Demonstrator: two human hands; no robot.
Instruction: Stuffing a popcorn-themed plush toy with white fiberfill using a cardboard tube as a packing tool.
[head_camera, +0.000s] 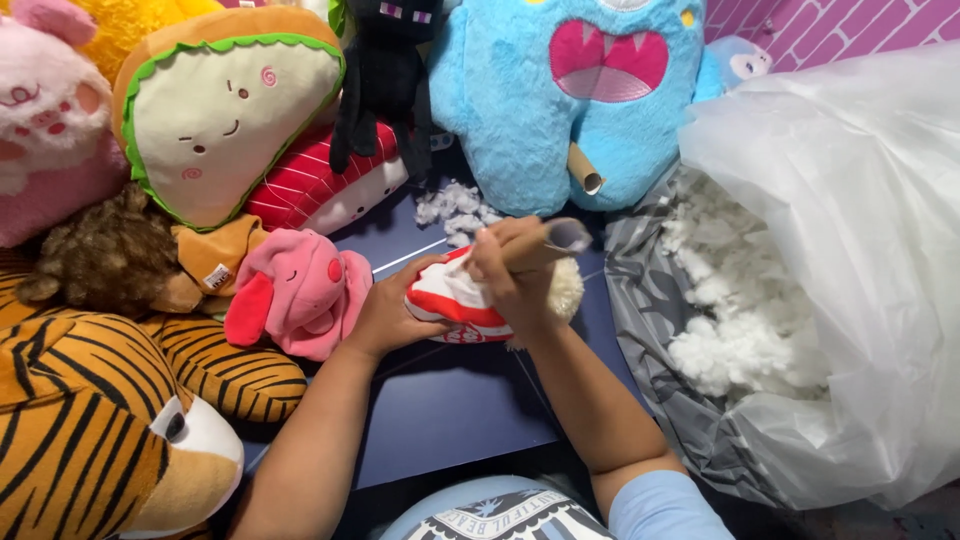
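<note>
Holding the small red-and-white plush toy (455, 298) from its left side, the left hand (385, 315) cups it with the fingers wrapped under and around the soft body, so that grip is closed on the toy just above the dark blue surface (450, 400). The right hand (510, 268) sits on top of the toy, closed around a brown cardboard tube (550, 240) whose long axis runs from the toy's upper edge up and to the right, its open end pointing toward the grey plastic bag of white stuffing (740, 310). A tuft of white filling (567, 290) shows just beside the right wrist. The toy lies between the two hands, nearer the left palm, while the tube's lower end meets it from above. A loose clump of white fluff (455, 210) lies on the surface behind, near a large blue plush monster (560, 100).
</note>
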